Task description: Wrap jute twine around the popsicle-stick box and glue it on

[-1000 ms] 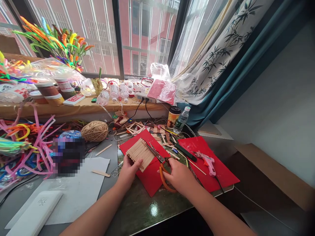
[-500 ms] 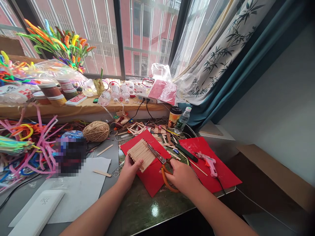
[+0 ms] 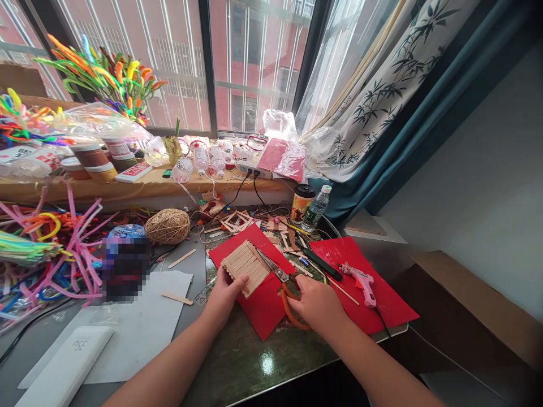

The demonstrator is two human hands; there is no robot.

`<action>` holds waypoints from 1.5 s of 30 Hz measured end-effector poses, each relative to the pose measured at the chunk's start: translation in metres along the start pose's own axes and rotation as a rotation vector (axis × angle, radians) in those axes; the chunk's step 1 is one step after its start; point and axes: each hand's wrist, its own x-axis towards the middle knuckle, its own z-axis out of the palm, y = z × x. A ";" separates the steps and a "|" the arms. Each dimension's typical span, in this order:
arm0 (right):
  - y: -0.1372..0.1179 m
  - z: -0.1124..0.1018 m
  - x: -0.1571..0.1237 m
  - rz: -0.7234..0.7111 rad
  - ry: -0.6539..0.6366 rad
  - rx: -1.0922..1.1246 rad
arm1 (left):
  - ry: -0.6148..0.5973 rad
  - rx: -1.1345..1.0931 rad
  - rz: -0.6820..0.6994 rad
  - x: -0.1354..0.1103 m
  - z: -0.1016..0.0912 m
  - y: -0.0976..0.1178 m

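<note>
My left hand [image 3: 227, 291] grips the near-left corner of a square panel of craft sticks [image 3: 245, 267], thumb on top and fingers underneath. The panel is tilted above a red sheet [image 3: 263, 316]. My right hand [image 3: 316, 297] is closed round the orange handles of a pair of scissors [image 3: 291, 308]. The scissors' blades point up and left and lie along the panel's right edge; whether they touch it I cannot tell. Right of my right hand, a pink glue gun [image 3: 360, 284] rests on a second red sheet [image 3: 392, 299].
Behind the panel lie loose craft sticks [image 3: 282, 234], a paper cup [image 3: 302, 203] and a water bottle [image 3: 317, 209]. To the left are a ball of twine [image 3: 167, 226], a white sheet [image 3: 139, 333], a white power bank [image 3: 70, 362] and many pipe cleaners [image 3: 70, 243].
The view has shifted very slightly. My hands, the panel and the scissors keep nearly the same positions.
</note>
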 end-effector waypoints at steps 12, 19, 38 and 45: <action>0.008 -0.003 0.002 0.084 -0.023 0.135 | -0.021 0.031 0.001 0.001 -0.003 -0.003; 0.008 -0.005 -0.006 0.113 -0.209 0.538 | -0.006 0.035 0.018 0.002 -0.001 0.001; -0.023 -0.015 0.000 0.144 -0.163 0.412 | -0.139 0.256 0.143 -0.004 0.003 -0.002; -0.021 -0.013 0.001 0.137 -0.143 0.453 | -0.146 0.278 0.099 -0.002 0.002 -0.003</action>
